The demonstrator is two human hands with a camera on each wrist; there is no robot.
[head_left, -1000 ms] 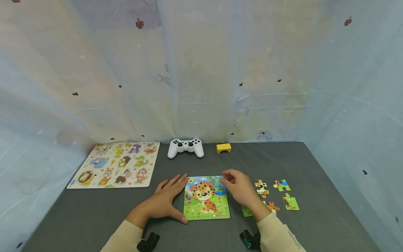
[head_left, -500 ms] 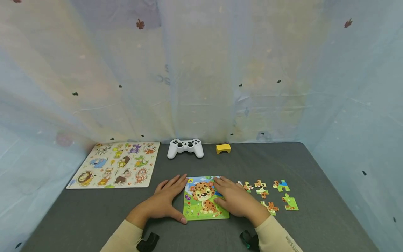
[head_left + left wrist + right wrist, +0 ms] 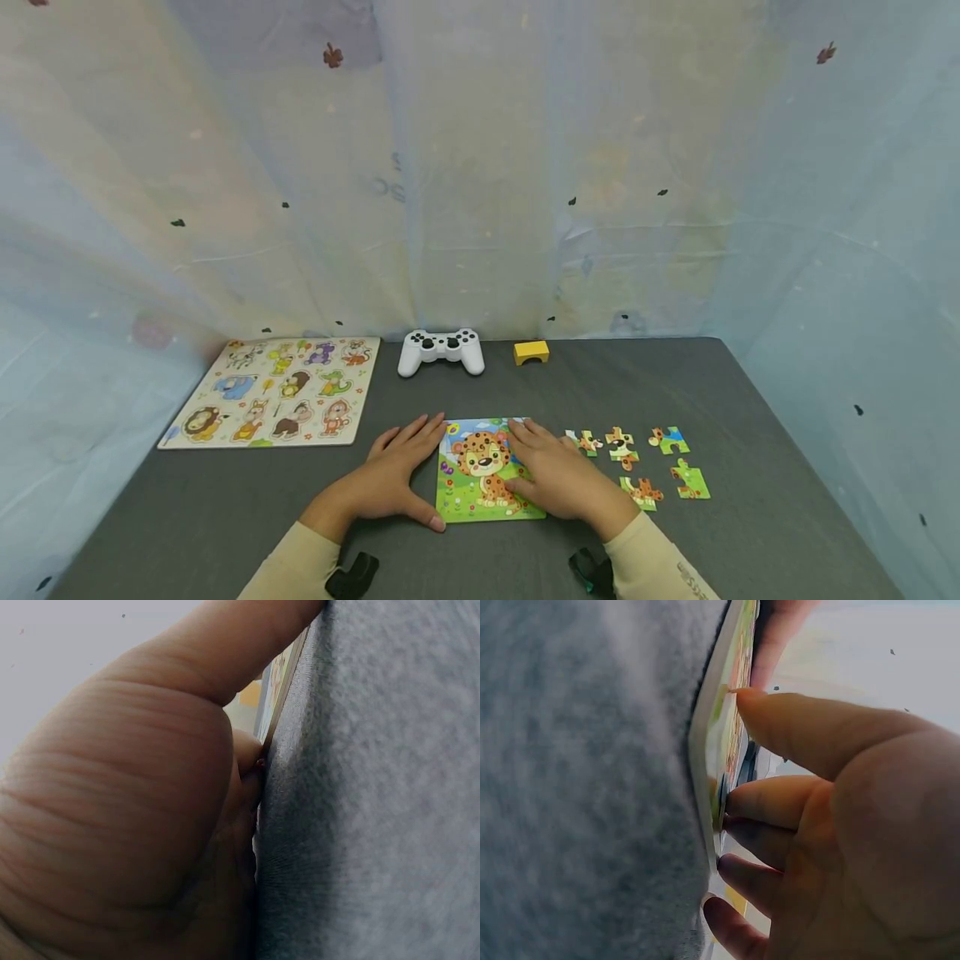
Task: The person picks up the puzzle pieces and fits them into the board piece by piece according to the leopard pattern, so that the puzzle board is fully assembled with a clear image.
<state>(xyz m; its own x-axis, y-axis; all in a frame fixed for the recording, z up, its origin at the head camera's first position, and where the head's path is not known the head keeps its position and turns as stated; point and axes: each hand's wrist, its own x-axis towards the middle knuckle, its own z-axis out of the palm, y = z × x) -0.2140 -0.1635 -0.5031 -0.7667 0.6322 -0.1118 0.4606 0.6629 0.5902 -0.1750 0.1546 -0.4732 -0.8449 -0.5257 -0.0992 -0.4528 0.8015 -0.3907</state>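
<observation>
A leopard jigsaw puzzle (image 3: 480,458) in a square tray lies flat on the grey table. My left hand (image 3: 393,479) is spread on the tabletop along the tray's left side, with the thumb at its lower left corner. On the puzzle's right side rests my right hand (image 3: 566,475), covering part of the picture. The right wrist view shows its thumb (image 3: 810,724) and some fingertips touching the puzzle's face near the tray edge (image 3: 701,757). To the right lie several loose jigsaw pieces, among them a green one (image 3: 692,481) and a blue-and-green one (image 3: 670,441).
A white animal puzzle board (image 3: 273,392) lies at the back left. Along the table's far edge are a white game controller (image 3: 441,352) and a yellow arched block (image 3: 531,352). A pale sheet (image 3: 480,183) hangs behind the table (image 3: 750,533).
My right hand has come from the puzzle's upper right corner down and left, its fingers going from bent to laid on the picture. The left hand has stayed in place.
</observation>
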